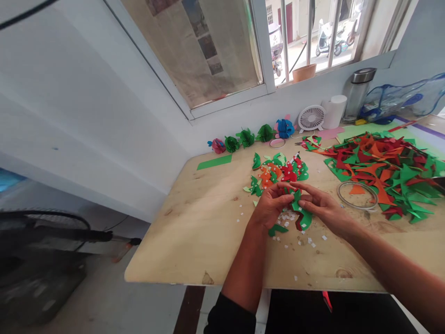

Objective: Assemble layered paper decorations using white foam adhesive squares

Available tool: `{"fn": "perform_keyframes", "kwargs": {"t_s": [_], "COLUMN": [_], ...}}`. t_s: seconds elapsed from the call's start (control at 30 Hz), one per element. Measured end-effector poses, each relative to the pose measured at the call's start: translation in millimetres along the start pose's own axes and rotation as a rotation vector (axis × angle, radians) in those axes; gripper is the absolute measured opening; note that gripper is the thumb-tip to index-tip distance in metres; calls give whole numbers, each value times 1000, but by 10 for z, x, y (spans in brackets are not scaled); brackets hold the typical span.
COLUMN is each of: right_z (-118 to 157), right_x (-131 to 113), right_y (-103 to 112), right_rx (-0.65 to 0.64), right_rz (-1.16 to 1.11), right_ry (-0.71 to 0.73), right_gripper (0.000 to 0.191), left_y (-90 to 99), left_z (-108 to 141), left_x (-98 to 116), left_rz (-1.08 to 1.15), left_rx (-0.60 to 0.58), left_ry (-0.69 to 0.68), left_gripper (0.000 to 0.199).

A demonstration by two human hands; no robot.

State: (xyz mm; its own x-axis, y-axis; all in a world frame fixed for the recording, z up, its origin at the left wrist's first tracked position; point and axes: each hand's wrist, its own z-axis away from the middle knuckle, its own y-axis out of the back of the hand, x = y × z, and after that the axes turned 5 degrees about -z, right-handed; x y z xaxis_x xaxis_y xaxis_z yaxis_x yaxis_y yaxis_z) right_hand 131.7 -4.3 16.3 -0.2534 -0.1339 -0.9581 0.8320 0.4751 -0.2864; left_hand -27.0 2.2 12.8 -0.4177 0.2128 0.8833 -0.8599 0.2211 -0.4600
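Observation:
Between my two hands is a green paper cutout [296, 198], pinched from both sides over the wooden table [194, 232]. My left hand [274, 204] has its thumb and fingers closed on the left edge. From the other side, my right hand [314, 202] grips the cutout with thumb and fingers. Just below lies another green piece [306, 220] with a red one beside it. Small white paper squares [288, 216] are scattered under and around my hands. Beyond them sit red cutouts [289, 171], orange cutouts [267, 175] and green cutouts [256, 186], many with white squares on them.
A heap of red, orange and green paper scraps [389, 169] covers the right side, beside a tape roll [358, 195]. Along the wall stand paper fish [285, 128], green paper balls [246, 138], a small white fan [312, 118] and a glass bottle [358, 95]. A green strip [214, 162] lies back left.

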Motion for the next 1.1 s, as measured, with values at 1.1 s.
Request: {"fn": "perform_keyframes", "kwargs": {"t_s": [1.1], "right_z": [0], "right_x": [10], "right_y": [26], "right_rx": [56], "right_rz": [247], "right_ry": [72], "right_gripper": [57], "left_y": [-82], "left_z": [-55], "left_x": [-15], "left_rz": [56], "left_rx": [278], "left_ry": [-46], "left_gripper": [16]}}
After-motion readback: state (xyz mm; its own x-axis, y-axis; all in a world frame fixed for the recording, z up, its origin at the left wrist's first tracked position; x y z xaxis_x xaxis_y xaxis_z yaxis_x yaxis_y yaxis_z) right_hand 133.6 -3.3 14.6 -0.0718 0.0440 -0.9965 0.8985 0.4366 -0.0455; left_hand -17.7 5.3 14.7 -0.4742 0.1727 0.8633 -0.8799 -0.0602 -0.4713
